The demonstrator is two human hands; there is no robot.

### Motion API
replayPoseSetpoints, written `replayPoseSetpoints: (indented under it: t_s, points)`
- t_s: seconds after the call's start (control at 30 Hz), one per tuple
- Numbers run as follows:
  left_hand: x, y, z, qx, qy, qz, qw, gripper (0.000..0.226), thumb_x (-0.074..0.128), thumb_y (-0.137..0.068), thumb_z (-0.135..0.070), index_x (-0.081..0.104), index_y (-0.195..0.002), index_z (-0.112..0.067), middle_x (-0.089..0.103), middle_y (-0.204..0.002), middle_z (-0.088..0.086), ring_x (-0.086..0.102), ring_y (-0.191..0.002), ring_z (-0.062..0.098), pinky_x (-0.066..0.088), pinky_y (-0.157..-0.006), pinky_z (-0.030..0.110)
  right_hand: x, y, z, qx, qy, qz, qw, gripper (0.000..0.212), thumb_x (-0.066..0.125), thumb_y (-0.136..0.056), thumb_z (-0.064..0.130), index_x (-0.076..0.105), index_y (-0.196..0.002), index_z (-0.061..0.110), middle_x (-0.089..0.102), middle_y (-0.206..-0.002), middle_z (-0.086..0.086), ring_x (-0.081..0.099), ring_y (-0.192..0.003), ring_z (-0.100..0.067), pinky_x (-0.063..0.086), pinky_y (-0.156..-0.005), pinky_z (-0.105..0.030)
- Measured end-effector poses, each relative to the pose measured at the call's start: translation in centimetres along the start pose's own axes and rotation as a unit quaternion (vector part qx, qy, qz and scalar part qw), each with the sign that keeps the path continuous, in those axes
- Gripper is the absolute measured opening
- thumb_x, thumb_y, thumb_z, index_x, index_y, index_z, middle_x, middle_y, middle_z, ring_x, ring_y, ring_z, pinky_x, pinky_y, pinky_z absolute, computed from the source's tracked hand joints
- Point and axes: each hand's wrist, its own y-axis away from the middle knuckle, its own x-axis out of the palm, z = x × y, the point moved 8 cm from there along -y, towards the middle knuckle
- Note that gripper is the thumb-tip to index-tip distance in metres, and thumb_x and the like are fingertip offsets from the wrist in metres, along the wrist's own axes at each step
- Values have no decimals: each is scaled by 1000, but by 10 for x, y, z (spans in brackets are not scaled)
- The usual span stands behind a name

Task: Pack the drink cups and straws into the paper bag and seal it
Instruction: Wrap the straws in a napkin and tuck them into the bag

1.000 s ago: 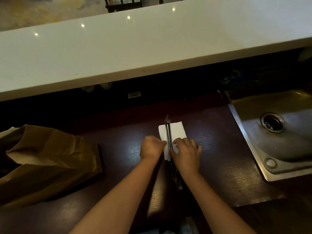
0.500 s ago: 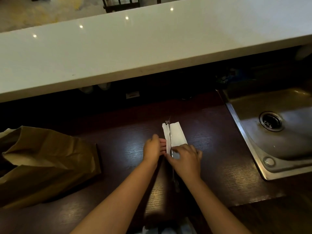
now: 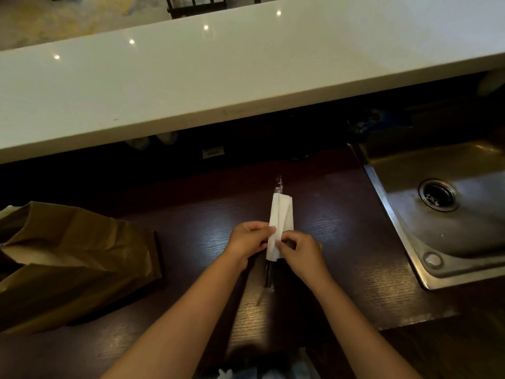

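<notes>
A white napkin [image 3: 281, 217] is folded lengthwise around wrapped dark straws [image 3: 269, 274], whose ends stick out at the far tip and toward me. My left hand [image 3: 247, 239] pinches the napkin's left edge and my right hand [image 3: 299, 251] pinches its right side, both near its lower end on the dark wooden counter [image 3: 341, 231]. The brown paper bag [image 3: 71, 258] lies crumpled on its side at the left, well apart from both hands. No drink cups are visible; the bag's inside is hidden.
A steel sink [image 3: 448, 214] with a drain is set into the counter at the right. A raised white bar top [image 3: 218, 72] runs across the back, with a dark recess beneath it. The counter's front edge steps down at the lower right.
The napkin lay flat and wider under the straws; now both sides are folded over them into a narrow wrap. Both hands shifted slightly toward me and pinch it.
</notes>
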Motion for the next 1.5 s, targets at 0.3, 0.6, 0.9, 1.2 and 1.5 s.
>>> replayPoseSetpoints:
  t_s: [0.3, 0.6, 0.9, 1.2, 1.5]
  points:
    - [-13, 9, -14, 21, 43, 3, 999, 11, 64, -83, -8, 67, -76, -16, 67, -73, -1, 63, -67, 4, 52, -57, 14, -32, -4, 7, -1, -62, -77, 995, 11, 64, -79, 15, 65, -84, 25, 65, -85, 4, 59, -76, -13, 46, -70, -30]
    - [-27, 26, -23, 69, 118, -6, 991, 16, 63, -83, -6, 68, -71, -15, 71, -69, 0, 67, -67, 8, 53, -59, 17, -17, 27, 65, -173, 126, -142, 966, 27, 73, -74, 21, 68, -100, 17, 72, -95, 0, 61, -86, -21, 33, -78, -31]
    - [-38, 49, -30, 114, 134, -45, 983, 11, 61, -84, 0, 65, -78, -8, 69, -78, 9, 69, -66, 11, 56, -59, 18, -14, 38, 88, -202, 186, -136, 952, 16, 76, -70, 23, 71, -85, 21, 69, -66, 4, 58, -65, -18, 29, -72, -32]
    - [-43, 66, -33, 147, 211, 36, 966, 22, 48, -89, 4, 61, -107, 1, 71, -91, 8, 70, -80, 12, 56, -74, 19, 8, 20, 60, -4, -250, 156, 956, 12, 63, -83, 12, 74, -89, 14, 73, -68, 11, 67, -69, -1, 47, -59, -9]
    - [-43, 80, -40, 146, 166, 31, 975, 14, 55, -86, 3, 63, -98, 6, 70, -71, 3, 69, -66, 9, 55, -60, 17, 18, 29, 65, 43, -258, 359, 896, 12, 64, -80, 16, 75, -74, 17, 71, -70, 5, 64, -70, -6, 49, -68, -18]
